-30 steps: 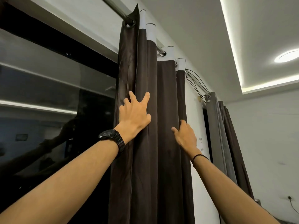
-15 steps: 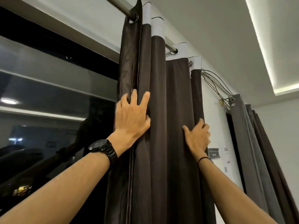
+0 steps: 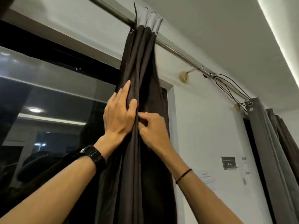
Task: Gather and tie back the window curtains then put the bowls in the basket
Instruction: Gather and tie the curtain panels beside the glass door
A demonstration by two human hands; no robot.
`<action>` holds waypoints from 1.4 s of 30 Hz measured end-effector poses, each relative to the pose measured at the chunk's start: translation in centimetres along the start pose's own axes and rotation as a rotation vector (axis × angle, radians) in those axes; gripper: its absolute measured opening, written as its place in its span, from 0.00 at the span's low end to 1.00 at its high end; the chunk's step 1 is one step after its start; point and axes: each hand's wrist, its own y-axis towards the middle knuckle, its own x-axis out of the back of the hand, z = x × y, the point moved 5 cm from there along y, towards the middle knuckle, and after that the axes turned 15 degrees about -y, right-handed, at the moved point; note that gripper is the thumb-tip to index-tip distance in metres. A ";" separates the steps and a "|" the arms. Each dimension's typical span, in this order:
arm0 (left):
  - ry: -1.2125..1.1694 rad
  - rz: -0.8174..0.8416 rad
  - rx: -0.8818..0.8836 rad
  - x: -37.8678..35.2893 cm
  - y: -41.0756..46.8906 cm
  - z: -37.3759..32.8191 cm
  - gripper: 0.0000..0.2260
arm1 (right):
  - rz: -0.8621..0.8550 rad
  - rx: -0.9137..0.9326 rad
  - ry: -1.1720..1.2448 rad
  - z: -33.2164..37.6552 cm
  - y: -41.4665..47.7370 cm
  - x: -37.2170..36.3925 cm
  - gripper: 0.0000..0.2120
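White-walled room, close against the dark window (image 3: 56,88): at that window's right edge, left hand (image 3: 119,117) and right hand (image 3: 153,128) close together, both clamped on folds of the brown curtain (image 3: 142,62), bunched tight there and hung from the steel rod (image 3: 178,50) above the window.

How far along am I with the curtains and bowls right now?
Done: the dark curtain is bunched into tight folds on the rod. In hand: your left hand holds the folds while your right hand pinches them together. Left: no tie is around the bundle yet, the grey curtain farther right shows no tie, and no bowls or basket are in view.
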 end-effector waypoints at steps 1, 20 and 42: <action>0.012 0.014 -0.020 0.4 0.0 -0.3 0.30 | 0.004 -0.007 0.004 -0.6 -0.4 0.8 0.10; 0.130 0.032 0.195 2.1 -2.0 -1.0 0.13 | -0.080 -0.398 0.145 -5.1 -2.9 0.3 0.12; -0.232 0.398 0.379 5.6 -16.0 2.4 0.03 | -0.111 -0.295 -0.337 4.7 -18.5 -3.9 0.16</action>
